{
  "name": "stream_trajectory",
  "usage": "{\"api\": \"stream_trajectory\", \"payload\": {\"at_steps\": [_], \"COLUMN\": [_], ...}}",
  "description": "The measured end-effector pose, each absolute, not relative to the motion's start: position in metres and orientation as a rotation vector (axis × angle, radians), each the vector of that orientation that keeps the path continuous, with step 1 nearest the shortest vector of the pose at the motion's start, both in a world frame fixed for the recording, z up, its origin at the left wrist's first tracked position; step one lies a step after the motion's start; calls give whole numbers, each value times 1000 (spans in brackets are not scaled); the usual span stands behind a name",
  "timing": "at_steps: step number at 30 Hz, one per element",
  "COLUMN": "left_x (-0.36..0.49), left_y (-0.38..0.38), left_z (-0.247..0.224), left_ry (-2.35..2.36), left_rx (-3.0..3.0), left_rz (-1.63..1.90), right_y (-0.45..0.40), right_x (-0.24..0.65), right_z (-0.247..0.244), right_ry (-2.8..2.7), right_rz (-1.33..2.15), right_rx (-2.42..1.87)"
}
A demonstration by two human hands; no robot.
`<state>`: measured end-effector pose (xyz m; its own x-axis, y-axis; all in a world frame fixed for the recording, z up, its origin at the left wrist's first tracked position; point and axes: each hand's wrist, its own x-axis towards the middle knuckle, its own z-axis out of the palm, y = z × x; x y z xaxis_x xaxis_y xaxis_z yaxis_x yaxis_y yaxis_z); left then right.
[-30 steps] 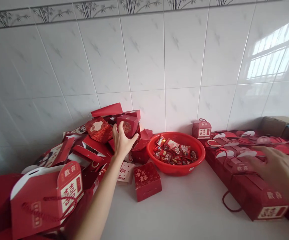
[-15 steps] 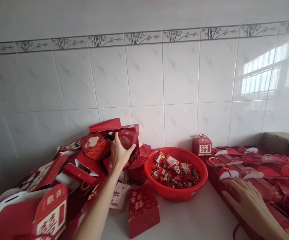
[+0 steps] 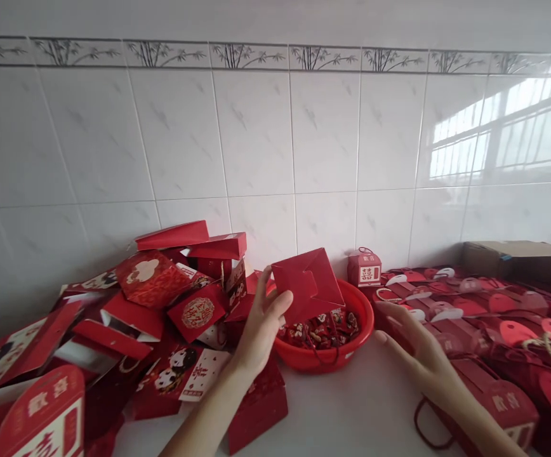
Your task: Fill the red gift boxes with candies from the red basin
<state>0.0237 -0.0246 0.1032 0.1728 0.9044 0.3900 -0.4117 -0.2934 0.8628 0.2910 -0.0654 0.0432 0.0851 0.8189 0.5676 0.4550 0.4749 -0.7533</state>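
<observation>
Red box: tilted in the air above the near middle of the view, its face of folded flaps turned to the camera; it is the clock's centre, twelve being toward the wall.
Left grip: at eight o'clock, closed on the box's near left edge, thumb in front.
Red basin: just below and behind the box, its rim showing from two round to six o'clock; the box hides part of it.
Wrapped sweets: heaped in the basin, seen under the box's lower edge at about five.
Right grip: at four o'clock, open, fingers apart from the thumb; whether it touches the boxes behind it, I cannot tell.
Dark red carton: at seven o'clock, on the surface, partly behind the left forearm.
White card: at eight, beyond that carton.
Jumbled boxes: a pile across eight to ten o'clock, a gold-medallion box at its near right.
Small handled box: upright at two to three o'clock, near the wall.
Rows of boxes: packed close from three to four.
Brown carton: beyond the rows at three.
Tiled wall: twelve o'clock, with a bamboo border.
</observation>
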Motion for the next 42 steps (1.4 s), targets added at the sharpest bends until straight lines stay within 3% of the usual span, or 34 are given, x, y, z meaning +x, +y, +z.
{"api": "stream_trajectory", "payload": {"at_steps": [3,6,15,18,26,34,42], "left_x": [45,57,32,5,-7,16,-6], "left_y": [-29,-30,-10,0,-6,-9,-23], "left_z": [86,76,77,80,82,72,100], "left_ry": [509,429,567,656,972,930,704], "left_rx": [1151,1140,1299,1618,2333,2544,2777], "left_rz": [1432,1442,1522,1598,896,1017,852], "right_y": [-71,-66,-10,-2,6,10,-1], "right_x": [254,224,224,241,241,236,237], "right_z": [67,83,109,113,103,94,100], "right_ry": [-1518,-1526,-1441,-1588,-1670,-1451,-1757], "right_rz": [844,1005,1009,1100,1109,1061,1269], "right_rx": [-855,-696,-543,-614,-759,-802,-627]}}
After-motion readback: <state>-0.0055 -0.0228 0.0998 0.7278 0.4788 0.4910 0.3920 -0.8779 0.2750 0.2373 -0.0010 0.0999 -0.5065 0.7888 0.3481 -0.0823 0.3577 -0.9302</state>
